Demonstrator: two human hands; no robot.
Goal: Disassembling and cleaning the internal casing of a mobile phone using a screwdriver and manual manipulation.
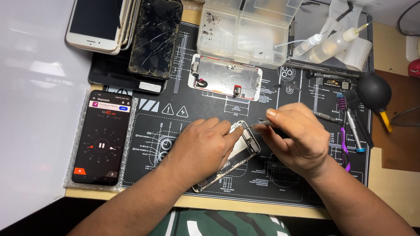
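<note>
An opened phone body lies tilted on the black repair mat, its insides showing. My left hand rests flat on top of it and holds it down. My right hand grips a thin metal tool, likely tweezers or a small driver, whose tip touches the top end of the phone body near my left fingertips. The lower part of the phone is hidden under my left hand.
A detached screen panel lies face down behind the hands. A phone with a running stopwatch sits at the left. Stacked phones, a clear parts box, squeeze bottles, a black air blower and screwdrivers surround the mat.
</note>
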